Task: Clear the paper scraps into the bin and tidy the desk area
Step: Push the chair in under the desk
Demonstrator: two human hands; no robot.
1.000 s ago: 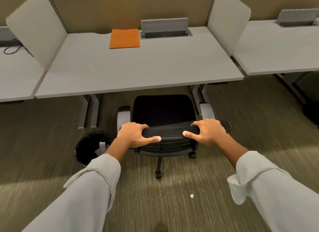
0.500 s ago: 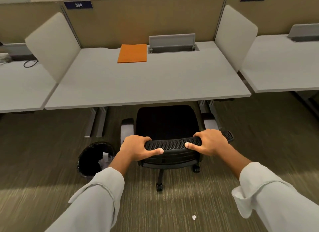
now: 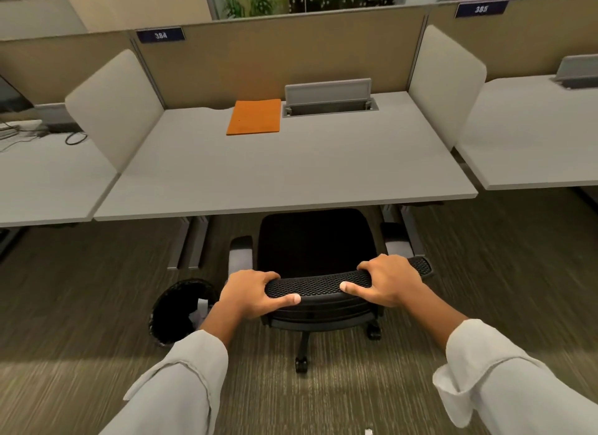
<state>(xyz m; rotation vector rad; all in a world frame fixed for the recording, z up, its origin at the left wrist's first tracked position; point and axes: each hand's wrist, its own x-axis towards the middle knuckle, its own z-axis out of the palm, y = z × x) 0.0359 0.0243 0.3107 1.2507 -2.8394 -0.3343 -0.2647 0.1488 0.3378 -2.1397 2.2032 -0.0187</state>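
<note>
A black office chair [image 3: 315, 240] stands at the grey desk [image 3: 291, 172], its seat partly under the desk's front edge. My left hand [image 3: 255, 294] grips the left end of the mesh backrest's top edge. My right hand [image 3: 386, 282] grips the right end of it. A black mesh bin [image 3: 174, 308] sits on the carpet left of the chair, with white paper scraps inside. One small white scrap [image 3: 368, 431] lies on the carpet at the bottom edge of the view. An orange folder [image 3: 254, 117] lies flat at the back of the desk.
White side panels [image 3: 113, 107] divide this desk from the neighbouring desks on both sides. A grey cable flap [image 3: 328, 95] stands open at the desk's back edge. Cables [image 3: 74, 138] lie on the left desk. Desk legs [image 3: 191, 243] stand just behind the bin.
The chair has rolled forward, its seat now further under the desk. My view has tilted up, so the partition and its number plates show. Both hands keep their grip on the backrest.
</note>
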